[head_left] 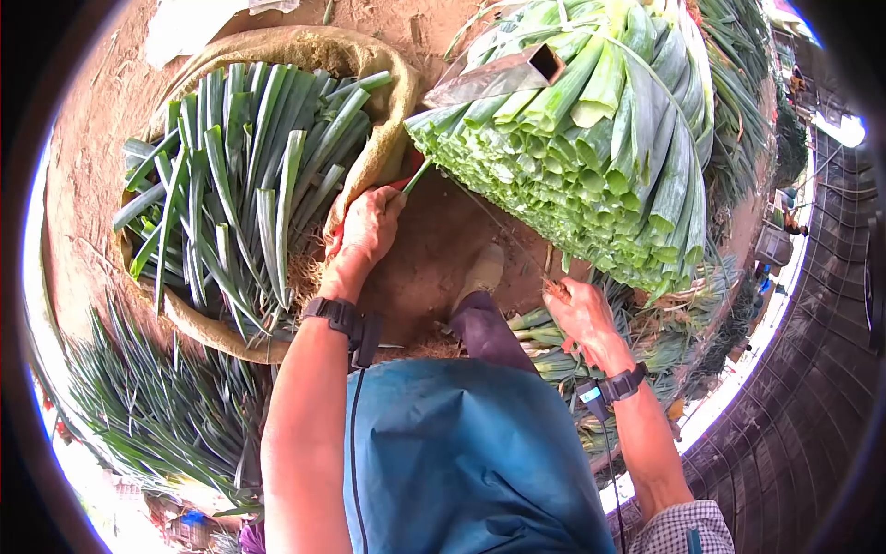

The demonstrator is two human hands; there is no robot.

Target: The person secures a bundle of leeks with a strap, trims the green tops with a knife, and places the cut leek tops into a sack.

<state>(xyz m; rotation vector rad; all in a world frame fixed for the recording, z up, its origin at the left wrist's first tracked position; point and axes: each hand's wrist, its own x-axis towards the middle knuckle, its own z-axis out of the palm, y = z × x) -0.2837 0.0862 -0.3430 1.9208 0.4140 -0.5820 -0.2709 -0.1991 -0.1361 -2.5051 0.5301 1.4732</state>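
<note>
My left hand (367, 226) is closed around a thin green stalk (418, 175), beside the rim of a burlap sack (401, 102). A bit of red shows by its fingers. Upright green onions (249, 166) fill the sack. On the right, my right hand (583, 319) is pinched at a small brownish tuft that I cannot make out clearly. It is just below a large bundle of green onions (591, 175) with its cut, hollow leaf ends facing me. A thin dark line (494, 217) stretches across the gap between the hands.
A square metal tube (498, 78) lies against the large bundle. More green onions (175, 406) stand at lower left, and others (660, 323) lie at right. My shoe (484, 268) rests on the soil, below a blue apron (471, 443). Dark ribbed sheeting (812, 369) lines the far right.
</note>
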